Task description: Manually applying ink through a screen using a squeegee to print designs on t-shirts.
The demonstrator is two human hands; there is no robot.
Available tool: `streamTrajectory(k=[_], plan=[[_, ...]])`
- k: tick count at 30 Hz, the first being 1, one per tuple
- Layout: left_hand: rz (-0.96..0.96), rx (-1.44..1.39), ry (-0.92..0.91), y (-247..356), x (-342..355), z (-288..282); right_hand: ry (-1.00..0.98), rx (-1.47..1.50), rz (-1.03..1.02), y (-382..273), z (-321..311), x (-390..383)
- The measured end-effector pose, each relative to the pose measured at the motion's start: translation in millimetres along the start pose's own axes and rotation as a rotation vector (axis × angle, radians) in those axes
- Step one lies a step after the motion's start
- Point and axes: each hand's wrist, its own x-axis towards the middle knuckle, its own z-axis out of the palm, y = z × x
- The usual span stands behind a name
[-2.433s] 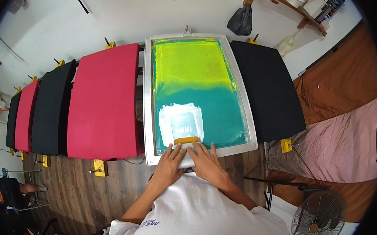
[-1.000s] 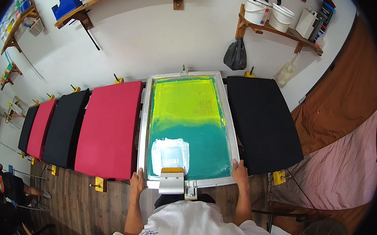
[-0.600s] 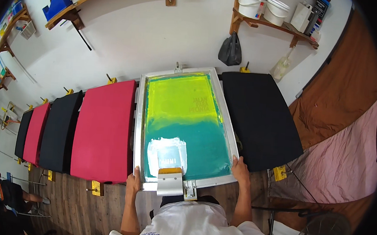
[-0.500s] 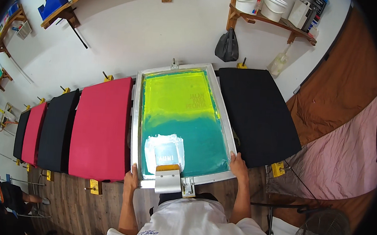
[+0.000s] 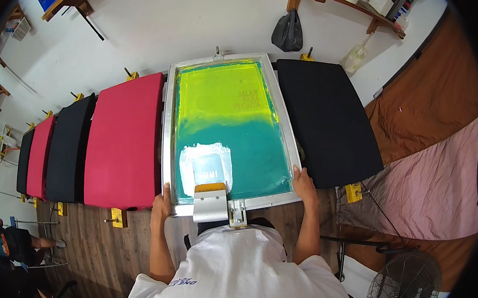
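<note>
A silk-screen printing frame [image 5: 292, 141] with an aluminium rim lies in front of me, its teal mesh streaked with yellow-green ink across the far half. White ink surrounds a small design at the near left. A squeegee [image 5: 210, 205] with a metal holder and a tan blade leans on the near rim, beside a metal clamp [image 5: 238, 212]. My left hand [image 5: 161, 202] grips the rim's near left corner, thumb on top. At the near right corner my right hand [image 5: 303, 184] holds the rim the same way. The undersides of both hands' fingers are hidden beneath the frame.
Left of the frame stand printing boards covered in red [image 5: 123, 141] and black [image 5: 70, 148] fabric; another black-covered board [image 5: 329, 122] is on the right. A fan [image 5: 404, 288] stands at the lower right. Another person [image 5: 16, 241] is at the far lower left.
My view has tilted down, so the frame, boards and hands appear higher in the picture. Both hands keep their hold on the rim, and the squeegee stays in its place.
</note>
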Motion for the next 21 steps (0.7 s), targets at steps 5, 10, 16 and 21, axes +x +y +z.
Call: streamTrajectory(k=[5,10,16,21], plan=[[-0.034,0.021,-0.012,-2,-2,-4,-0.037,-0.013,0.029,-4,-6,-3],[-0.033,0.013,0.016,14,-13,-10,-0.059,-0.027,0.047,-2,-8,-2],[-0.043,0.027,0.015,7,-9,-8,-0.066,-0.027,0.060,-1,-7,0],[-0.074,0.021,-0.016,7,-11,-8,-0.068,-0.059,0.069,2,-4,1]])
